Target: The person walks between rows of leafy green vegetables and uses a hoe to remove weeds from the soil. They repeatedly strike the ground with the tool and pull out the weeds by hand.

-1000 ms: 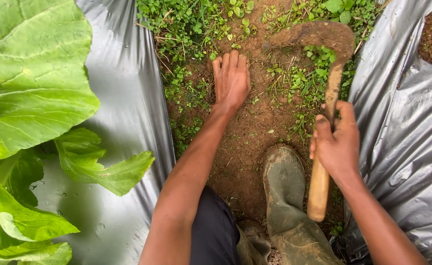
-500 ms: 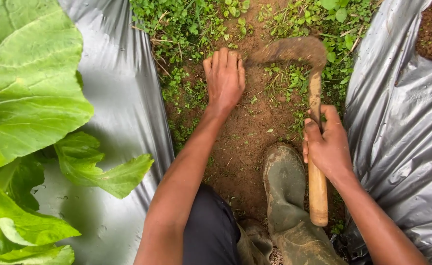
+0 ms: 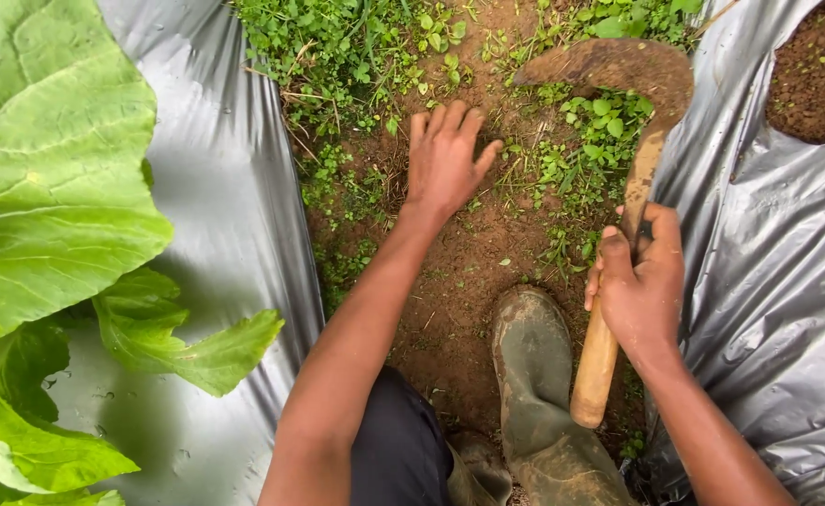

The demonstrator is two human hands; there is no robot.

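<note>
**Hand hoe and weeds in a dirt furrow between plastic-covered beds**

Hoe (image 3: pixel 619 234): short tool with a pale wooden handle and a curved, soil-caked metal blade. The blade sits at the upper right, over the weeds; the handle runs down and slightly left, its butt end near the boot.

Right hand (image 3: pixel 639 286): clenched around the hoe's handle, just below the metal neck, thumb up along the shaft.

Left hand (image 3: pixel 445 159): released, holding nothing; fingers spread, palm down on the soil at the edge of the weeds, well left of the blade.

Weeds (image 3: pixel 581 159): small green leafy plants, thick along the top of the furrow and between the left hand and the blade.

Soil (image 3: pixel 459 300): brown, bare strip down the middle.

Boot (image 3: pixel 534 375): muddy rubber, planted on the soil just left of the handle's end.

Plastic sheet (image 3: pixel 216 187): grey, shiny, covering both sides of the furrow.

Leaves (image 3: pixel 47 187): large, broad, light green, lying over the sheet at left.
</note>
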